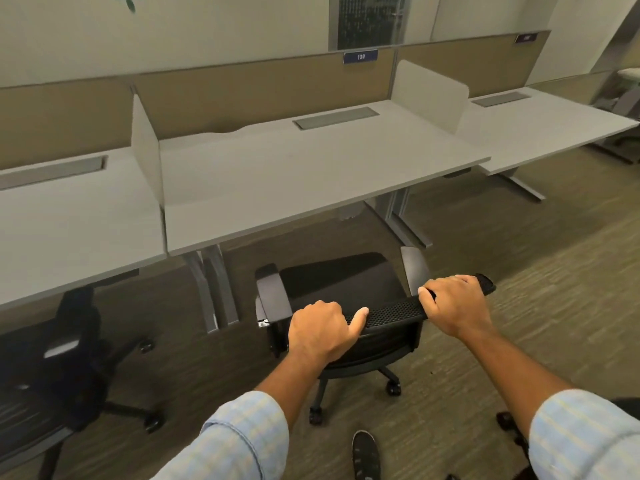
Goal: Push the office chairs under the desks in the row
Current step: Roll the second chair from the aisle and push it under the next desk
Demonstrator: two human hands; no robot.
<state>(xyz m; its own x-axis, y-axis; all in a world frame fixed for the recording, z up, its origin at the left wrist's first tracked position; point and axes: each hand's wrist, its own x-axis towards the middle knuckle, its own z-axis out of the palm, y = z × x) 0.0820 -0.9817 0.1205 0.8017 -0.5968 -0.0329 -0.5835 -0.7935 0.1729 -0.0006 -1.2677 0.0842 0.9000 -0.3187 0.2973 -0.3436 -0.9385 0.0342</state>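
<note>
Carpeted office floor [519, 306] runs under a row of pale desks split by low white dividers, with a tan screen along the back. We stand behind a black office chair [346, 282] facing the middle desk [294, 168], the one with the number plate [360, 56] above it. Our left hand [320, 332] is curled over the left end of the mesh backrest top [391, 311], thumb lying along the rail, and our right hand [453, 303] is wrapped over the right end, fingers closed round the edge. Both hands are clamped on the backrest and carry nothing else.

We judge the grip sits wide and high so the chair rolls straight on its castors and does not swivel. The seat points into the gap between the desk's legs, its front edge just short of the desk edge, so the chair is lined up but not yet tucked in. The armrests [273, 292] look close to desktop height; whether they clear it we cannot tell.

To the left, a second chair [69, 358] stands partly under the neighbouring desk [69, 220], dark and blurred, its backrest cut off by the frame edge. At the lower right, castors of what may be another chair [512, 424] peek in; most of it lies out of view. Our fingertips are hidden behind the backrest, a shoe [365, 452] shows below, and the far right desk [554, 126] has no chair that we can see.
</note>
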